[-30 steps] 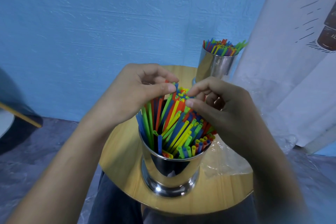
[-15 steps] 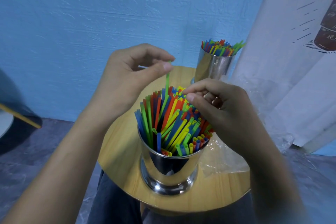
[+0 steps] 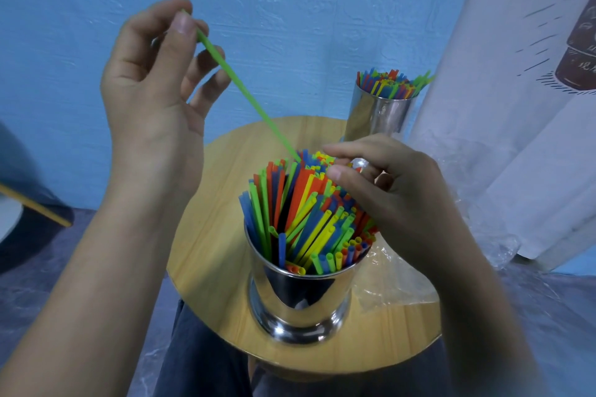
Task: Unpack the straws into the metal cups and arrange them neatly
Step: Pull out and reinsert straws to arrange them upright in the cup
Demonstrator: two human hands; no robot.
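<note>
A shiny metal cup (image 3: 300, 300) stands on the near part of a round wooden table (image 3: 206, 235), packed with coloured straws (image 3: 306, 209) that lean right. My left hand (image 3: 154, 87) is raised above and left of the cup and pinches the top of one green straw (image 3: 245, 87), whose lower end still sits among the bundle. My right hand (image 3: 393, 190) rests on the right side of the bundle, thumb and forefinger pinching straw tips. A second metal cup (image 3: 377, 116) full of straws stands at the table's far edge.
Crumpled clear plastic wrap (image 3: 393, 280) lies on the table right of the near cup. A white printed cloth (image 3: 516, 106) hangs at the right. A blue wall is behind, and my dark trousers (image 3: 206, 358) are below the table.
My left hand has risen up and to the left, drawing one green straw most of the way out of the bundle. My right hand has stayed on the straws.
</note>
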